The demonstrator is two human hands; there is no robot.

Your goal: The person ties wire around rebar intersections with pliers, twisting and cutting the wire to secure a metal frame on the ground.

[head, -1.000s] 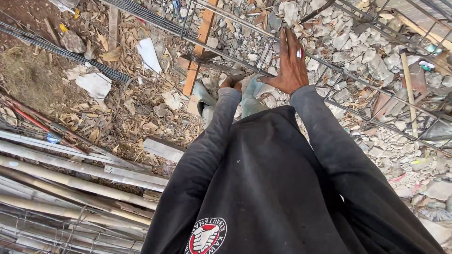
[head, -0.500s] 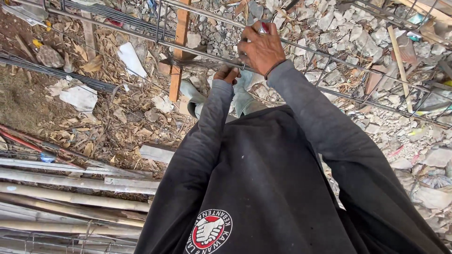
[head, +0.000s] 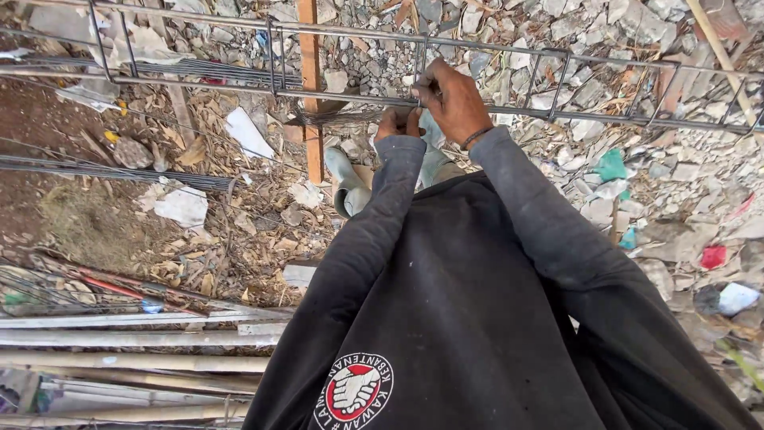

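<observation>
A long cage of steel bars and square stirrups lies across the top of the view, above rubble. My right hand is closed around the near long bar where a stirrup crosses it, pinching thin tie wire. My left hand sits just below that bar, fingers curled; what it holds is hidden. A bundle of thin wire hangs on the bar to the left of my hands. Both arms are in dark sleeves.
A wooden batten stands upright under the cage. Pale rubber boots show beneath my arms. Loose steel rods lie at left, bamboo poles and bars at lower left. Broken stone and litter cover the ground.
My right hand went from open and flat on the cage to closed on the near bar. The view shifted so the cage and my hands sit higher and more central.
</observation>
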